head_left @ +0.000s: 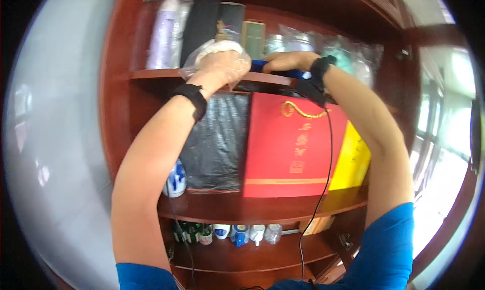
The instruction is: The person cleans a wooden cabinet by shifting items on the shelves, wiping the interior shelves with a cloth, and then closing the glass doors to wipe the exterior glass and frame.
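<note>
My left hand (225,63) is up at the top shelf, closed on a clear plastic bag (189,63) that has something white and rounded (218,48) in it. What the white thing is, I cannot make out. Beside it, my right hand (292,61) reaches over the shelf edge with fingers curled on a dark blue, cloth-like thing (258,65). Part of that blue thing is hidden under the hand. Each wrist wears a black strap. Behind the hands stand a black box (200,33) and a narrow olive-green box (253,38).
Plastic-wrapped purple bottles (162,34) and wrapped jars (301,41) share the top shelf. Below are a black plastic-wrapped box (217,143), a red gift bag (285,148) and a yellow bag (350,158). Mugs (240,234) and green bottles stand lower. Black cables (323,189) hang in front.
</note>
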Available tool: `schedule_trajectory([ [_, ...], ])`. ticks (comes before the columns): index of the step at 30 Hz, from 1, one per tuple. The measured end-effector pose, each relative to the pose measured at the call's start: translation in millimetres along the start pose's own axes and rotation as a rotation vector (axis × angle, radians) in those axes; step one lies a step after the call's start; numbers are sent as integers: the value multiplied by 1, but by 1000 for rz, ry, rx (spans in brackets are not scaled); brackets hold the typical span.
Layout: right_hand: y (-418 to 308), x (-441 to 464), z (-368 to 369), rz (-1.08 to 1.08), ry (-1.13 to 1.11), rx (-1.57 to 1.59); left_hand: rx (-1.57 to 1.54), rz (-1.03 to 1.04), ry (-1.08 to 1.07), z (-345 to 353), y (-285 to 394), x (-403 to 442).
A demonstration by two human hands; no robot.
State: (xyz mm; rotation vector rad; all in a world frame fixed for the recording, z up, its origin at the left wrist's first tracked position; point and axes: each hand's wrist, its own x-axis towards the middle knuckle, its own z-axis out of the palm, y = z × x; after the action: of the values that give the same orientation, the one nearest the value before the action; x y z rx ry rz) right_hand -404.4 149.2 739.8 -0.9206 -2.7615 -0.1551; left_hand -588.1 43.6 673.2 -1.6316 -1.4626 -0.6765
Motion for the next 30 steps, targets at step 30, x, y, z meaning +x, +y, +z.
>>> schedule_trajectory([
  [30,-168,133,36,-800,298,230,-202,-419,533,-27,-115,-79],
])
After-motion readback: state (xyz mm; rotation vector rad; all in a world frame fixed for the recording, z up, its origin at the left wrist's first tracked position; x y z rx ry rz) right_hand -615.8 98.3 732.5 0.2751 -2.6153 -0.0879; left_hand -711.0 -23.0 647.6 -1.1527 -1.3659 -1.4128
